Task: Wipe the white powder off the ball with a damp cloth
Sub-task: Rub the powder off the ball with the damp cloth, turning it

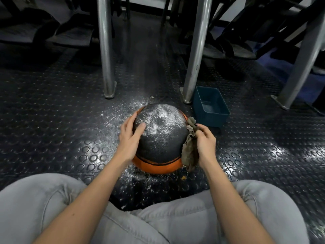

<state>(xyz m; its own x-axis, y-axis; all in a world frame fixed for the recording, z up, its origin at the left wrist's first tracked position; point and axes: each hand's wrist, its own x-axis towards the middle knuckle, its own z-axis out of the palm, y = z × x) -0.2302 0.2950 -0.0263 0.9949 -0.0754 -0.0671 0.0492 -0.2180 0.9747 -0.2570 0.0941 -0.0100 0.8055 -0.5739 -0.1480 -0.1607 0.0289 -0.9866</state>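
Note:
A black and orange ball [161, 141] sits on the studded floor in front of my knees. White powder covers its top and far side. My left hand [130, 136] rests flat on the ball's left side, fingers spread and straight. My right hand [204, 141] grips a crumpled grey-brown cloth [190, 148] and holds it against the ball's right side. The cloth hangs down to the ball's lower right edge.
A blue plastic tub [211, 107] stands just beyond the ball to the right, beside a metal leg [193, 67]. Another metal leg [106, 59] rises behind the ball at left. Powder is scattered on the dark rubber floor [61, 120] around the ball.

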